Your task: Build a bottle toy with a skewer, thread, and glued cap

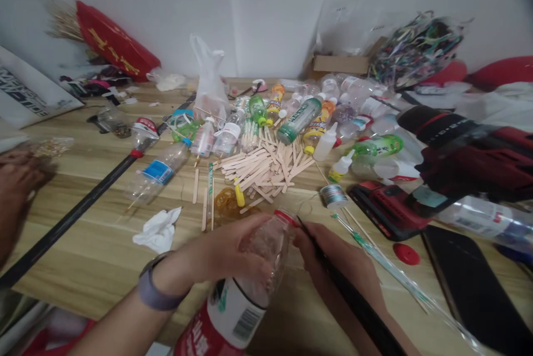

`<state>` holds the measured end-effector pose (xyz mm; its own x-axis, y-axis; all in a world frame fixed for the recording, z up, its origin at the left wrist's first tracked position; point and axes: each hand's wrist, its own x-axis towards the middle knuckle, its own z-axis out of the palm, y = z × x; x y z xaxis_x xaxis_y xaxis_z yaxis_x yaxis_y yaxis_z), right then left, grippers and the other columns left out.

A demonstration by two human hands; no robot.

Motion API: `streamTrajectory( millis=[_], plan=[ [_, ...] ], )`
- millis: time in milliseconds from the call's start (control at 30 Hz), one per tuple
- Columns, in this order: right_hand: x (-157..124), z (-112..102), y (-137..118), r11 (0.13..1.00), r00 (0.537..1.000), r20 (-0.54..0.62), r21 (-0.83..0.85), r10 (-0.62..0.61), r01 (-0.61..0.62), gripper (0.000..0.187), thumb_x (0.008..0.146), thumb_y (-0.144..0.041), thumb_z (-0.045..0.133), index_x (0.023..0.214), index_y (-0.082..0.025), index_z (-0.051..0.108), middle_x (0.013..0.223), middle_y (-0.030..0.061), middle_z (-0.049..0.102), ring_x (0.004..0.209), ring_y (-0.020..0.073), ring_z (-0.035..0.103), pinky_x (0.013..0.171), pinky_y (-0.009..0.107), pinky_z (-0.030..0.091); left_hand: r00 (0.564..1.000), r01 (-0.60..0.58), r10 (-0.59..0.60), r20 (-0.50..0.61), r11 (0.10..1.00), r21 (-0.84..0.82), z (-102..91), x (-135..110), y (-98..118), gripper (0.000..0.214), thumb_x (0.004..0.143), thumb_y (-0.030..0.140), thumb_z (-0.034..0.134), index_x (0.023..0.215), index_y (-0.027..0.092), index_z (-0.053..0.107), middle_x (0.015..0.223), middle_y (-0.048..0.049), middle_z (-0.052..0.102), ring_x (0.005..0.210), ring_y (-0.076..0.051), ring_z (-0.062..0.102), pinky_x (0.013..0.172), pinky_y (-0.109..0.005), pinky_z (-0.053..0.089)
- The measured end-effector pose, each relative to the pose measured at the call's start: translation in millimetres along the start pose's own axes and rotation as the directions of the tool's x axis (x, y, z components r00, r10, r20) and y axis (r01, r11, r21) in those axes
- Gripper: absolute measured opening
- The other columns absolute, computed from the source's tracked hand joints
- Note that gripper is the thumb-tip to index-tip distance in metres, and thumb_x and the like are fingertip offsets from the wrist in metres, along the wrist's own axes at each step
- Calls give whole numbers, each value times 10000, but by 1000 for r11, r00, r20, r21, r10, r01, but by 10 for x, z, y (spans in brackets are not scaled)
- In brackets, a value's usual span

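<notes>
A clear plastic bottle (268, 245) with a red and white label leans in front of me, its red-ringed neck (286, 216) pointing up and away. My left hand (233, 250) is wrapped around the bottle's shoulder; a purple-strapped watch (156, 286) sits on that wrist. A long black tapered tool (333, 267) lies in my right hand (341, 261), its thin tip close to the bottle's neck. Whether the tip touches the plastic, I cannot tell. Just beyond the hands are a spool of wire (333, 196) and brown rubber bands (229, 203).
Wooden craft sticks (266, 167) lie heaped mid-table, with several plastic bottles behind. A red cordless drill (466, 161) and a black phone (474, 284) are at right. At left, a black rod (79, 211) crosses the table near another person's hand (20, 178). Crumpled tissue (158, 229) lies nearby.
</notes>
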<state>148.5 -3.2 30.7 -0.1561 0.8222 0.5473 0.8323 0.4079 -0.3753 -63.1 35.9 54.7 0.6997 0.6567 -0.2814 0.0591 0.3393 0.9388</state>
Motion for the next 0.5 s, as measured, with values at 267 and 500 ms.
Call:
streamTrajectory(
  millis=[267, 500],
  plan=[
    [-154, 122, 76, 991, 985, 112, 22, -133, 132, 320, 1001, -160, 392, 1230, -217, 609, 990, 34, 778, 719, 165, 754, 572, 225, 542, 992, 63, -109, -64, 867, -495, 47, 22, -233, 399, 780, 439, 733, 1045, 143, 696, 840, -38, 695, 720, -158, 634, 679, -265, 482],
    [-107, 24, -39, 976, 963, 178, -41, -202, 213, 393, 832, -16, 377, 1131, -97, 618, 794, 54, 763, 531, 195, 705, 424, 299, 495, 972, 111, -190, -135, 887, -448, -12, 181, -286, 213, 766, 284, 685, 935, 157, 658, 861, -22, 690, 796, -171, 616, 813, -317, 455]
  ],
)
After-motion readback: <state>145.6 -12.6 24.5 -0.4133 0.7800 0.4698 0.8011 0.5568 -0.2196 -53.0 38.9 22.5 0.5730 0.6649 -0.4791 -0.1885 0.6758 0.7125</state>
